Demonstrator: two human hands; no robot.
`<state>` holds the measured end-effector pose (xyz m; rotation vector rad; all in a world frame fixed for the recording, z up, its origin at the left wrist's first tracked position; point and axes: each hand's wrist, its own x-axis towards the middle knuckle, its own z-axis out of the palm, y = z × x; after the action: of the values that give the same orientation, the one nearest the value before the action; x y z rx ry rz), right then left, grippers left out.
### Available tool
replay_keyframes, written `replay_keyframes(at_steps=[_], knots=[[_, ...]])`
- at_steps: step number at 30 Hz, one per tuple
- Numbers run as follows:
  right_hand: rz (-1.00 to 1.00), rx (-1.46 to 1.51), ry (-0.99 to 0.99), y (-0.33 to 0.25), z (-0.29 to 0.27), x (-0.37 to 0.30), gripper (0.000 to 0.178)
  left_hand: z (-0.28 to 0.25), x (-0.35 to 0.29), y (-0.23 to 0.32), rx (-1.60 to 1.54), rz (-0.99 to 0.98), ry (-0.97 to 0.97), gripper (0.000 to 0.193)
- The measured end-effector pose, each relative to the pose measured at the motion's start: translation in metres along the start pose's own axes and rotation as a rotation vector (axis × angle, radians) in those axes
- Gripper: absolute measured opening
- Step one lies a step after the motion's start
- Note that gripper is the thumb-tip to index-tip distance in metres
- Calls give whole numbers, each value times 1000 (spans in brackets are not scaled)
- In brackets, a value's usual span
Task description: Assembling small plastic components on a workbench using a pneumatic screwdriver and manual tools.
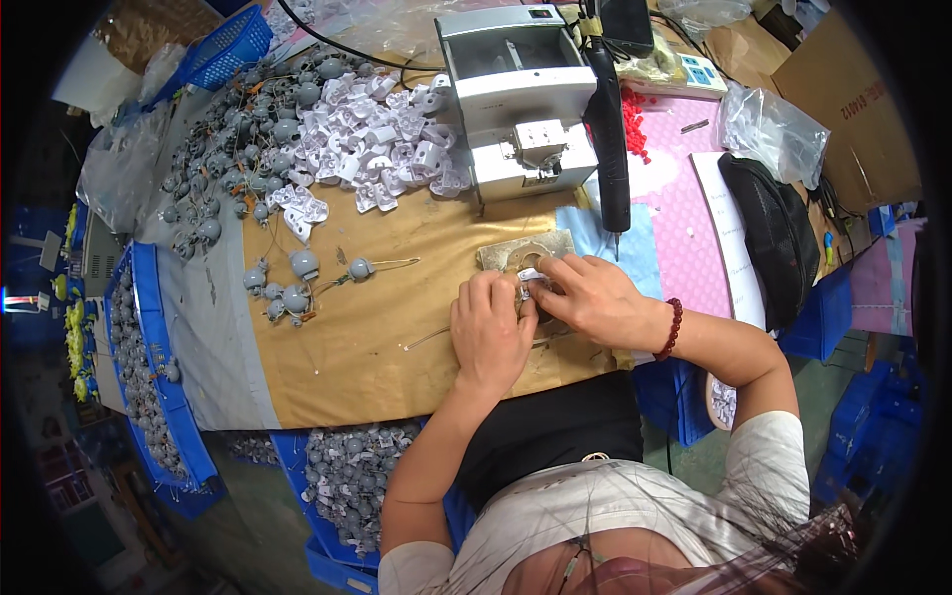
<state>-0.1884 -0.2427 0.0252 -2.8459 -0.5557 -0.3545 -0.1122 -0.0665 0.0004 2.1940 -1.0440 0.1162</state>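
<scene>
My left hand (492,332) and my right hand (597,302) meet over a worn metal plate fixture (496,256) on the tan work surface. Between their fingertips is a small white plastic part (531,275), mostly covered by my fingers. Both hands are closed, with fingers curled and pinching around it. A thin wire (426,339) lies to the left of my left hand. Farther left sit several grey round parts with wires (303,264). Just beyond my right hand, a black electric screwdriver (607,149) hangs tip down.
A silver screw-feeder machine (521,94) stands at the back. Beside it lie a pile of white plastic parts (372,139) and a heap of grey wired parts (238,139). Blue bins (178,387) line the left edge. A black mesh pouch (769,233) and red bits (635,124) are right.
</scene>
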Motion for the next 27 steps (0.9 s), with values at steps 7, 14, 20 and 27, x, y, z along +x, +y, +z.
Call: replay_keyframes(at_steps=[7, 14, 20, 27], knots=[[-133, 28, -108, 12, -3, 4, 25, 0, -1, 1, 19, -5, 25, 41], [65, 337, 137, 20, 6, -16, 34, 10, -11, -1, 144, 118, 46, 26], [417, 581, 114, 43, -22, -55, 37, 3, -8, -8, 208, 216, -41, 34], [420, 365, 127, 30, 7, -59, 30, -2, -11, -12, 172, 279, -137, 38]])
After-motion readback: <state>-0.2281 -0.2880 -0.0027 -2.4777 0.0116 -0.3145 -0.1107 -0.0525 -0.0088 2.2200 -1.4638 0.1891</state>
